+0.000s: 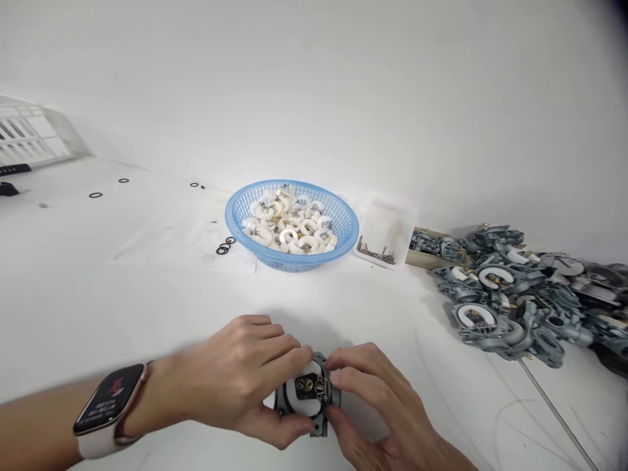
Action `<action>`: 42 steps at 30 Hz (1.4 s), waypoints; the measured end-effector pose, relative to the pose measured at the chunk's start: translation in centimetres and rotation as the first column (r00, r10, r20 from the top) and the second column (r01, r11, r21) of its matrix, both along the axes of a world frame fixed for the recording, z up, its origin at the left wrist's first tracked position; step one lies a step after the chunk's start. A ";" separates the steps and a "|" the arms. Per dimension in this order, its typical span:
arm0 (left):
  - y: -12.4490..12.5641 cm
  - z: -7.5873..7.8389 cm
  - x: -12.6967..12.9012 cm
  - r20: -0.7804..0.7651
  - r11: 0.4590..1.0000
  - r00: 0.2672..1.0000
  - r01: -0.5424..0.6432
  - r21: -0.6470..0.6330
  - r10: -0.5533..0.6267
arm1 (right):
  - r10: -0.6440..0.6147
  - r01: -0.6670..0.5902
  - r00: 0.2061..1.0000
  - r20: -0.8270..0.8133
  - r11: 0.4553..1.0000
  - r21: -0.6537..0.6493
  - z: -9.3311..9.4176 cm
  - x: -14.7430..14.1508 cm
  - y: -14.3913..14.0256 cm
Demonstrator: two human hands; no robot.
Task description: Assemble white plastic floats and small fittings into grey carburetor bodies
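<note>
Between my two hands is a grey metal carburetor body (318, 425), its bowl side facing up. A white C-shaped float (300, 404) sits in it around two brass jets (307, 384). My left hand (245, 379) grips the body from the left, fingers over the far edge and thumb at the near edge. My right hand (377, 405) closes on its right side, index finger and thumb beside the float's hinge (322, 387). Whether the right fingertips pinch a small part there, I cannot tell.
A blue basket (239, 243) of white floats stands ahead. Right of it lie a clear bag of metal pins (377, 254) and a pile of carburetors (520, 294). Black O-rings (224, 247) are scattered leftward. A thin rod (557, 412) lies at right, a white crate (34, 131) far left.
</note>
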State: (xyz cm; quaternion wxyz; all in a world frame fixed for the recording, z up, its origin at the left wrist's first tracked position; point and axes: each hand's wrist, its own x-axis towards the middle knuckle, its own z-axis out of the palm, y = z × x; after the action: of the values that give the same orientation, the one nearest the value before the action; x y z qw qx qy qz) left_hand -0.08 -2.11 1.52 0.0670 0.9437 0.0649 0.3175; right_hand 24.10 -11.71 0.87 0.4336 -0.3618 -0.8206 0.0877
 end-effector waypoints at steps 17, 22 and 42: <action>0.0 0.1 0.0 0.009 1.000 1.000 -0.002 0.012 0.002 | 0.004 -0.006 0.998 -0.060 1.000 -0.029 0.1 -0.3 0.1; 0.1 0.2 0.0 0.006 1.000 1.000 0.008 0.002 -0.008 | -0.017 0.016 0.999 -0.030 0.999 -0.033 0.3 -0.3 -0.1; 0.1 -0.1 -0.1 0.023 1.000 1.000 0.012 0.000 -0.012 | -0.012 0.011 0.999 -0.042 0.999 -0.035 0.6 -0.5 0.3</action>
State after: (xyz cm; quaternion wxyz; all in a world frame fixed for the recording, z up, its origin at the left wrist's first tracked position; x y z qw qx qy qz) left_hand -0.16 -1.99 1.47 0.0699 0.9404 0.0585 0.3277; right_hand 23.61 -11.44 1.42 0.4451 -0.3720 -0.8075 0.1071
